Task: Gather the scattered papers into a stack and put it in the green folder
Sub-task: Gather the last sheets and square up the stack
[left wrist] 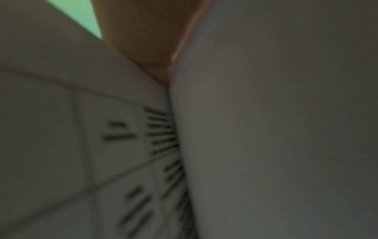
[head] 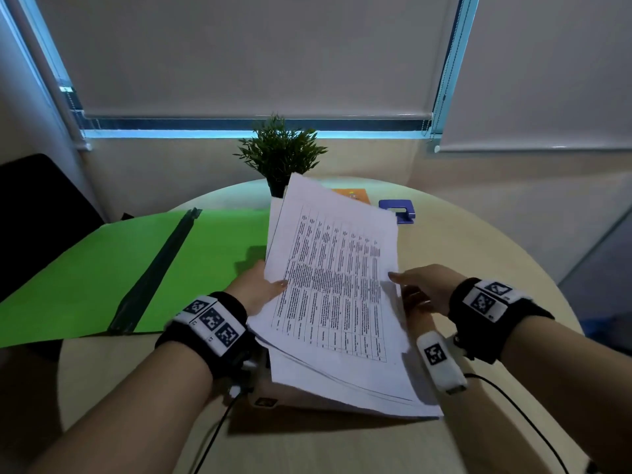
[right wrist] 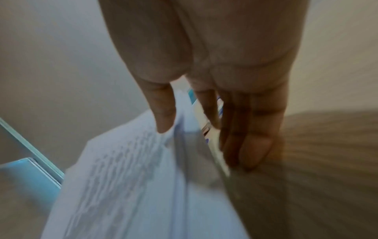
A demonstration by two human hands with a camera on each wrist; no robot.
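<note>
The green folder (head: 102,268) lies open on the left of the round table, its dark spine running diagonally; a sliver of the folder (left wrist: 77,16) also shows in the left wrist view. A stack of white printed papers (head: 342,302) is lifted and tilted above the table's middle. My left hand (head: 263,285) grips its left edge, thumb on the top sheet, the other fingers hidden underneath. The left wrist view shows blurred sheets (left wrist: 266,129) close up. My right hand (head: 420,289) is at the stack's right edge. There its thumb (right wrist: 163,127) touches the papers (right wrist: 122,186), with the other fingers (right wrist: 251,145) straight beside them.
A potted plant (head: 280,155) stands at the table's far edge, with an orange item (head: 352,195) and a blue hole punch (head: 398,210) behind the papers. A black chair (head: 34,217) is at the left. Bare table (head: 478,254) lies on the right.
</note>
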